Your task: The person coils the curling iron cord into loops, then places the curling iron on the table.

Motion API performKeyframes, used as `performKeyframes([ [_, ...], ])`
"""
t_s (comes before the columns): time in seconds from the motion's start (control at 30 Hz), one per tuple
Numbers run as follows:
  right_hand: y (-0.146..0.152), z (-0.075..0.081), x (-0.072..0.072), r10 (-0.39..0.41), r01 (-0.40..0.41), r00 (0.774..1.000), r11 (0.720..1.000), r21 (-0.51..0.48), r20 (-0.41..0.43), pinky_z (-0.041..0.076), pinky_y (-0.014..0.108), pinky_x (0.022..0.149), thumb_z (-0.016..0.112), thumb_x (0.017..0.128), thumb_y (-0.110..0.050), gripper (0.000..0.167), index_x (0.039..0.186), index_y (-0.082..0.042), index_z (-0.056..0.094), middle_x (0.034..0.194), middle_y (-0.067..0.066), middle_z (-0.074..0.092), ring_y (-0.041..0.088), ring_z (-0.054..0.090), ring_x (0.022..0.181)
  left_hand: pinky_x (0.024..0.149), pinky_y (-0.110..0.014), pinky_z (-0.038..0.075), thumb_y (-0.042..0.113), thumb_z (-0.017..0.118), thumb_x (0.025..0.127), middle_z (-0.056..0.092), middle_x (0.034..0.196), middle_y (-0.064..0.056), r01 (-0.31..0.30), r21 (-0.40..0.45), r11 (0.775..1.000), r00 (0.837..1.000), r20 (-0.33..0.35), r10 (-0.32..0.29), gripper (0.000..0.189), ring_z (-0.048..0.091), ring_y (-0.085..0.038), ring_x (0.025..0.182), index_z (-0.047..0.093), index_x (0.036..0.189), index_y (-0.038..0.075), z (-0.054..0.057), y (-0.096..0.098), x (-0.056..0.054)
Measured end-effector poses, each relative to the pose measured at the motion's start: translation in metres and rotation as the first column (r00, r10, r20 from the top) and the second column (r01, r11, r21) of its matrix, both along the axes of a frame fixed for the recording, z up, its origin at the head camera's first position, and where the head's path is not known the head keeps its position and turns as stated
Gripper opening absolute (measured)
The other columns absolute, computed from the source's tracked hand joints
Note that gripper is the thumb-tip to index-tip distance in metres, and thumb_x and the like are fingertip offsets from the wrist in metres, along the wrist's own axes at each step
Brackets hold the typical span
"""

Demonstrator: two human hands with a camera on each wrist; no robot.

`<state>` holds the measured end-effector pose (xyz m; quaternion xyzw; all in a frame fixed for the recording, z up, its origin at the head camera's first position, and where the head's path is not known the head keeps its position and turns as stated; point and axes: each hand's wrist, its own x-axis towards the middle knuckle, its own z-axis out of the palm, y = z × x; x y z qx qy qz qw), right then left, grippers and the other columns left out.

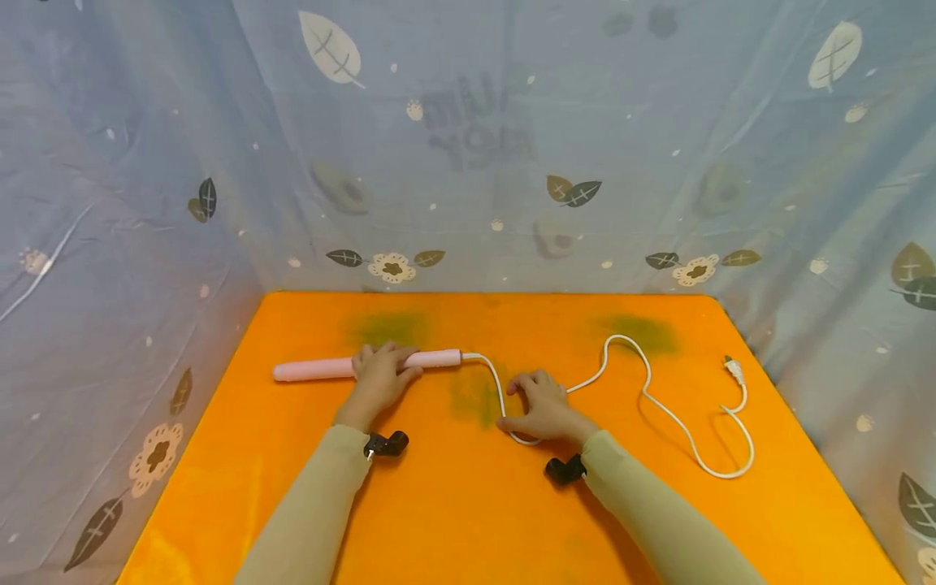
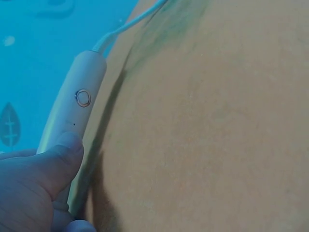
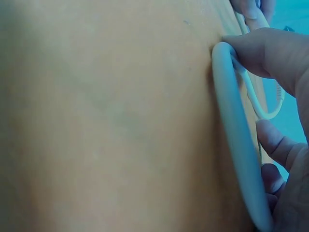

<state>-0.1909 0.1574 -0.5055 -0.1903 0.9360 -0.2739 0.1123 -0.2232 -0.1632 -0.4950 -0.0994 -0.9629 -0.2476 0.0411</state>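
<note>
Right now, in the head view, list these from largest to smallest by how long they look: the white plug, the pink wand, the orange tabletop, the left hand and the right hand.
1. Orange tabletop
2. Pink wand, partly covered
3. Left hand and right hand: too alike to rank
4. White plug

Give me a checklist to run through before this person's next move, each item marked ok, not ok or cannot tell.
1. Left hand has hold of the pink wand: ok, fingers wrapped around it.
2. Right hand has a firm grip on the white cord: cannot tell; the hand is over it with the thumb at a bend, but the grip is partly hidden.
3. Plug out of any socket: ok, it lies loose on the orange tabletop.
4. Cord gathered up: not ok, it sprawls in wide curves toward the plug.
5. Round button uncovered: ok, the left thumb sits clear of it.
</note>
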Motion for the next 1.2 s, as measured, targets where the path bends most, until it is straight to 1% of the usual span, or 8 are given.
performKeyframes([
  [0.17, 0.0018, 0.0003, -0.0002, 0.024, -0.024, 1.000, 1.000, 0.009, -0.009, 0.027, 0.040, 0.080, 0.072, 0.078, -0.058, 0.050, 0.111, -0.026, 0.055, 0.109, 0.003, 0.042, 0.021, 0.039, 0.097, 0.091, -0.054, 0.015, 0.039, 0.066, 0.091, 0.059, 0.115, -0.006, -0.008, -0.009, 1.000, 1.000, 0.006, 0.008, 0.044, 0.037, -0.033, 0.094, 0.064, 0.130, 0.019, -0.0008, 0.0012, 0.0000],
  [0.33, 0.0005, 0.0013, -0.0006, 0.016, -0.016, 1.000, 1.000, 0.011, -0.024, 0.028, 0.041, 0.081, 0.074, 0.077, -0.056, 0.049, 0.110, -0.025, 0.055, 0.108, 0.003, 0.043, 0.021, 0.040, 0.096, 0.090, -0.054, 0.016, 0.040, 0.066, 0.091, 0.058, 0.116, -0.006, 0.000, -0.011, 1.000, 1.000, -0.004, 0.000, 0.046, 0.036, -0.033, 0.094, 0.064, 0.131, 0.019, -0.0013, 0.0003, -0.0007],
  [0.57, 0.0007, 0.0028, 0.0013, 0.015, -0.015, 1.000, 1.000, 0.005, -0.018, 0.026, 0.038, 0.076, 0.075, 0.077, -0.055, 0.048, 0.110, -0.026, 0.055, 0.105, 0.001, 0.041, 0.019, 0.038, 0.092, 0.089, -0.054, 0.017, 0.039, 0.067, 0.090, 0.058, 0.111, -0.005, 0.009, -0.006, 1.000, 1.000, -0.015, -0.009, 0.044, 0.037, -0.033, 0.093, 0.065, 0.130, 0.018, -0.0035, 0.0000, -0.0012],
  [0.7, 0.0006, 0.0026, 0.0009, 0.019, -0.019, 1.000, 1.000, 0.009, -0.019, 0.026, 0.038, 0.077, 0.074, 0.077, -0.054, 0.047, 0.110, -0.027, 0.055, 0.106, 0.000, 0.041, 0.018, 0.038, 0.093, 0.090, -0.054, 0.017, 0.039, 0.067, 0.090, 0.059, 0.114, -0.005, 0.003, 0.000, 1.000, 1.000, -0.010, -0.003, 0.045, 0.037, -0.033, 0.094, 0.064, 0.130, 0.018, -0.0028, -0.0008, -0.0013],
  [0.83, 0.0006, 0.0014, 0.0020, 0.018, -0.018, 1.000, 1.000, -0.009, -0.017, 0.026, 0.038, 0.077, 0.075, 0.078, -0.052, 0.045, 0.109, -0.027, 0.055, 0.105, 0.000, 0.041, 0.018, 0.037, 0.093, 0.089, -0.053, 0.016, 0.040, 0.066, 0.091, 0.058, 0.115, -0.004, -0.003, -0.005, 1.000, 1.000, 0.000, 0.003, 0.046, 0.036, -0.032, 0.094, 0.063, 0.131, 0.018, -0.0015, -0.0006, -0.0006],
  [0.9, 0.0006, 0.0029, 0.0026, 0.016, -0.016, 1.000, 1.000, -0.018, -0.018, 0.026, 0.038, 0.076, 0.075, 0.078, -0.050, 0.044, 0.109, -0.026, 0.056, 0.105, 0.001, 0.041, 0.019, 0.037, 0.092, 0.088, -0.052, 0.017, 0.038, 0.067, 0.091, 0.058, 0.115, -0.004, -0.002, -0.010, 1.000, 1.000, -0.003, 0.002, 0.045, 0.036, -0.032, 0.095, 0.063, 0.131, 0.018, -0.0009, -0.0007, -0.0010],
  [1.1, 0.0013, 0.0038, 0.0012, 0.013, -0.013, 1.000, 1.000, -0.015, -0.021, 0.026, 0.037, 0.075, 0.076, 0.078, -0.048, 0.042, 0.108, -0.026, 0.057, 0.103, 0.000, 0.042, 0.018, 0.038, 0.090, 0.086, -0.051, 0.019, 0.024, 0.069, 0.091, 0.057, 0.116, -0.006, 0.000, -0.035, 0.999, 1.000, -0.001, 0.000, 0.042, 0.037, -0.034, 0.101, 0.062, 0.132, 0.019, -0.0005, -0.0004, -0.0014],
  [1.2, 0.0003, 0.0046, 0.0009, 0.003, -0.003, 1.000, 1.000, -0.019, -0.025, 0.030, 0.039, 0.080, 0.076, 0.078, -0.043, 0.039, 0.108, -0.025, 0.058, 0.104, 0.001, 0.044, 0.019, 0.040, 0.091, 0.085, -0.052, 0.020, 0.022, 0.070, 0.091, 0.058, 0.114, -0.008, 0.005, -0.026, 1.000, 1.000, 0.004, -0.005, 0.041, 0.038, -0.035, 0.100, 0.063, 0.131, 0.017, 0.0014, -0.0019, -0.0010],
])
